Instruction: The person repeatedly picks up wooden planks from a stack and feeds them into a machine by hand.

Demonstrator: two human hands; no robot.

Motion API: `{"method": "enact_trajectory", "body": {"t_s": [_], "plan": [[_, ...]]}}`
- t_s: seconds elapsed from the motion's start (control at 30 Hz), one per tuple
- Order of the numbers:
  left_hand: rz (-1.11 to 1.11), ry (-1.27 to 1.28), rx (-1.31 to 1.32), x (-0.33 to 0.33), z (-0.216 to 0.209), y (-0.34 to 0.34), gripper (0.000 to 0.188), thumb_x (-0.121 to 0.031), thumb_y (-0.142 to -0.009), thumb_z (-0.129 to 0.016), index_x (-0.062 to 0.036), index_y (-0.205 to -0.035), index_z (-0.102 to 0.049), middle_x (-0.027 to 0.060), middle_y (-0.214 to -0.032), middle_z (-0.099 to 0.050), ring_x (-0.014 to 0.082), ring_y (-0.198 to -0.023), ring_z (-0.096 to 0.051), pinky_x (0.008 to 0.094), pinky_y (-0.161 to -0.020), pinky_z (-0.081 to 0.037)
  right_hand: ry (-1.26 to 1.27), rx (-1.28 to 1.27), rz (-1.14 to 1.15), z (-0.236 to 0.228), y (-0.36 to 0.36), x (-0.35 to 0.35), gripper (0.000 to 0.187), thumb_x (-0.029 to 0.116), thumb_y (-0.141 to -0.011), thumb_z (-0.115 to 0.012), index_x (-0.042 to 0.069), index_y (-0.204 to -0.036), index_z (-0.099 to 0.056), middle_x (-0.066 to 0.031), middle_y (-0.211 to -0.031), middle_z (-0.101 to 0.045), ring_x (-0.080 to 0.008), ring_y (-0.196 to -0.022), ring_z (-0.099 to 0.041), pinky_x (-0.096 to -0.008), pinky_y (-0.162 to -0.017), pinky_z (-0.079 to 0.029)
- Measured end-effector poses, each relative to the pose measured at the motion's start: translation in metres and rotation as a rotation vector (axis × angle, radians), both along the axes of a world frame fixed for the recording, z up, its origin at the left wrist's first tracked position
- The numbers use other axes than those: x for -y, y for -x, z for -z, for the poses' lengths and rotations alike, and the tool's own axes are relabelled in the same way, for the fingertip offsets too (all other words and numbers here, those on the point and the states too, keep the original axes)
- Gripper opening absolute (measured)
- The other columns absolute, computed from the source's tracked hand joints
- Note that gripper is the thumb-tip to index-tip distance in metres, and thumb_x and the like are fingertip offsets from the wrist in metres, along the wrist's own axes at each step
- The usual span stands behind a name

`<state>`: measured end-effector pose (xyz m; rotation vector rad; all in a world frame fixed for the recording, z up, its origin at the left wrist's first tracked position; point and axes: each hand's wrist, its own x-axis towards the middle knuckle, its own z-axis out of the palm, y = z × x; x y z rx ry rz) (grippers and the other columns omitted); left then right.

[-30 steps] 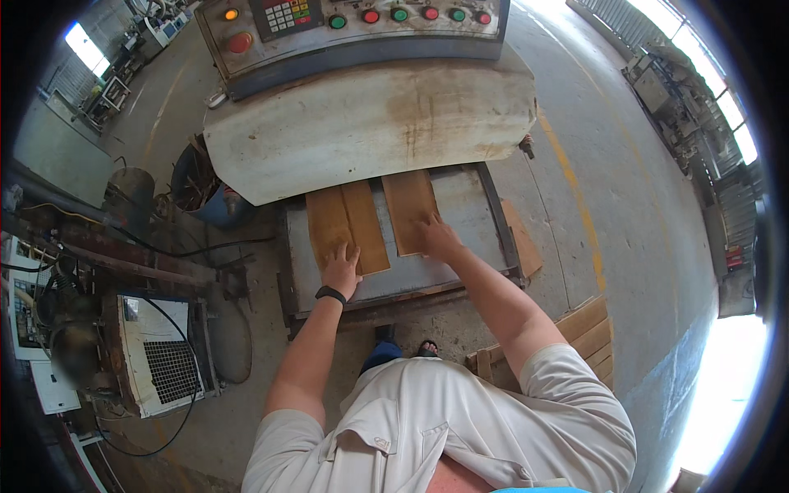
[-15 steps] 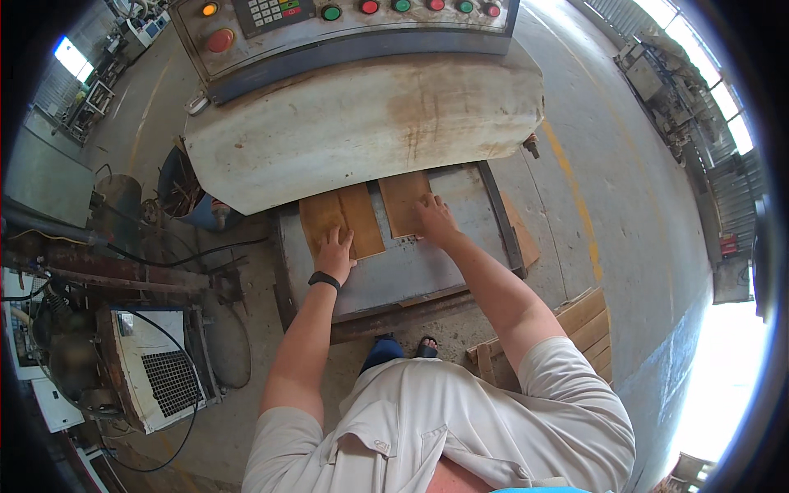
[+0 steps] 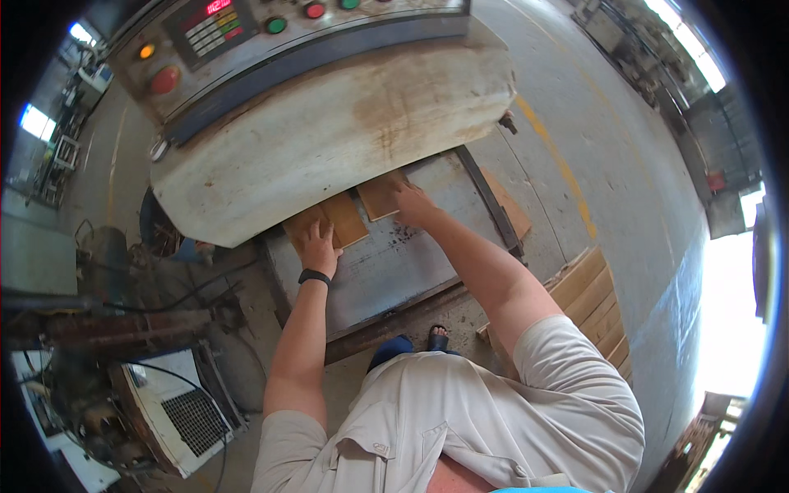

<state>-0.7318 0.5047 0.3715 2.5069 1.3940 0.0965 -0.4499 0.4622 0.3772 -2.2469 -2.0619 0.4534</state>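
Observation:
Two wooden boards (image 3: 348,220) lie side by side on the machine's metal bed (image 3: 386,267), their far ends hidden beneath the big pale cover. My left hand (image 3: 319,246) rests on the near end of this pair, fingers spread and the thumb at the near edge. To the right, past a narrow gap, another board (image 3: 376,200) also runs in under the cover. On that board's right side lies my right hand (image 3: 415,205), its fingers stretched over the top. Neither hand wraps round a board.
Above the bed hangs the stained pale machine cover (image 3: 345,131), topped by a control panel (image 3: 246,45) with buttons. A metal rail (image 3: 491,201) edges the bed's right side. Stacked planks (image 3: 588,296) lie at lower right. At left stand a blue bin (image 3: 152,222) and a white grilled unit (image 3: 185,411).
Both hands have moved away from me, and the boards have slid farther under the cover, so less of them shows. The view has also tilted and shifted.

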Motion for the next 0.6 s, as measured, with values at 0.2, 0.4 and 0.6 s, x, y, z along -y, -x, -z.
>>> {"method": "enact_trajectory", "body": {"t_s": [0.2,0.4,0.6], "plan": [[-0.050,-0.047,-0.008,-0.015,0.002,-0.013,0.066,-0.020,-0.079,-0.080,-0.0119,-0.139,-0.054,0.0161,-0.147,-0.040,0.0388,-0.133,-0.040,0.0463,-0.110,-0.041,-0.176,-0.127,-0.030,0.011,-0.010,0.052,0.059,0.018,-0.078,-0.076,0.008,-0.133,-0.057,-0.0135,-0.151,-0.042,-0.0362,-0.144,-0.033,-0.0484,-0.114,-0.035],[0.124,-0.053,0.063,0.010,-0.017,-0.040,0.056,-0.020,-0.085,-0.075,-0.0058,-0.135,-0.055,0.0165,-0.144,-0.044,0.0374,-0.131,-0.043,0.0455,-0.110,-0.040,-0.455,-0.342,0.294,0.007,0.007,0.195,0.039,0.005,-0.081,-0.065,0.008,-0.121,-0.064,-0.0115,-0.132,-0.058,-0.0334,-0.124,-0.052,-0.0430,-0.104,-0.044],[0.468,-0.053,0.259,0.101,0.000,-0.079,0.048,-0.014,-0.085,-0.073,-0.0041,-0.129,-0.058,0.0157,-0.135,-0.054,0.0362,-0.124,-0.049,0.0455,-0.105,-0.042,-0.644,-0.300,0.888,0.033,0.039,0.388,0.017,0.006,-0.087,-0.061,0.008,-0.102,-0.067,-0.0116,-0.104,-0.066,-0.0339,-0.100,-0.062,-0.0423,-0.088,-0.052]]}}
